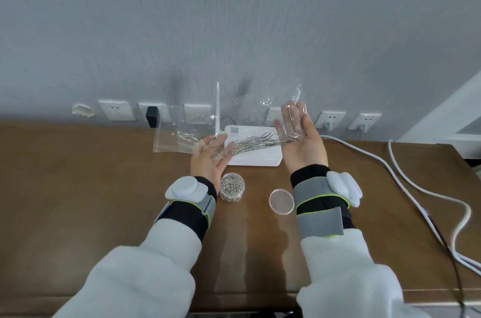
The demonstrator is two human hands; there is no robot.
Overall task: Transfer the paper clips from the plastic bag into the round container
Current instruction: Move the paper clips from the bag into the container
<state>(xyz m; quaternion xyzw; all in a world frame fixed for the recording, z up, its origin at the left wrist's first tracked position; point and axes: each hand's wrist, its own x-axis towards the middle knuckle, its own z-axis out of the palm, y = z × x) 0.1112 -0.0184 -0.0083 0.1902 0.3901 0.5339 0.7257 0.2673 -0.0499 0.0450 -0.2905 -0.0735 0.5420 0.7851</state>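
Observation:
A clear plastic bag (179,130) hangs stretched above the table between my two hands. A blurred streak of silver paper clips (260,142) runs inside it from palm to palm. My left hand (207,163) is palm up with straight fingers under the bag's left part. My right hand (308,147) is higher, palm turned inward, its fingers straight and seen through the plastic. Below my left wrist stands the round clear container (232,188), holding many paper clips. Its round lid (281,201) lies flat beside my right wrist.
A white router (263,159) with upright antennas sits on the brown table (104,187) behind the hands. Wall sockets (117,110) and a black plug line the wall. White cables (406,182) trail across the table's right side.

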